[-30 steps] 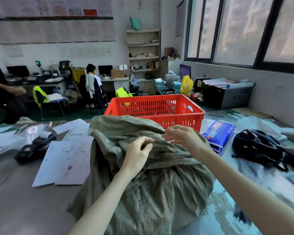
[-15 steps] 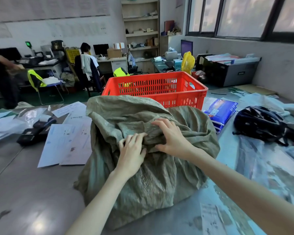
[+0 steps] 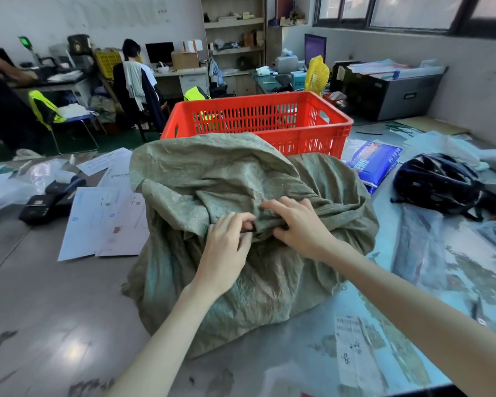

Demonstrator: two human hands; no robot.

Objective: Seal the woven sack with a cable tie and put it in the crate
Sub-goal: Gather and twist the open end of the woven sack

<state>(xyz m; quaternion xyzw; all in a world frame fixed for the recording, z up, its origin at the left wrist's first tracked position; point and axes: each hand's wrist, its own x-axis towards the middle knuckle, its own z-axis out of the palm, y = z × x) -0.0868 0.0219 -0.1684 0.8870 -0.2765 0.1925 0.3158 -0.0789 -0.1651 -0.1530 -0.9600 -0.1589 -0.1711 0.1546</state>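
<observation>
Gathering the mouth of the crumpled olive-green woven sack (image 3: 241,202) is the step in hand — left hand (image 3: 226,245) and right hand (image 3: 298,224) both clench its folds on the grey worktop (image 3: 55,296), just before the red slatted plastic crate (image 3: 258,121). Bunch everything into one tight neck; no cable tie is visible in either hand.

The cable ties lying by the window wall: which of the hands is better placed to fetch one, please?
Probably the right hand. The dark cable ties lie far right, beyond the blue packet; the left hand would have to cross over the woven sack. Both hands grip its gathered folds, so the left could hold them.
</observation>
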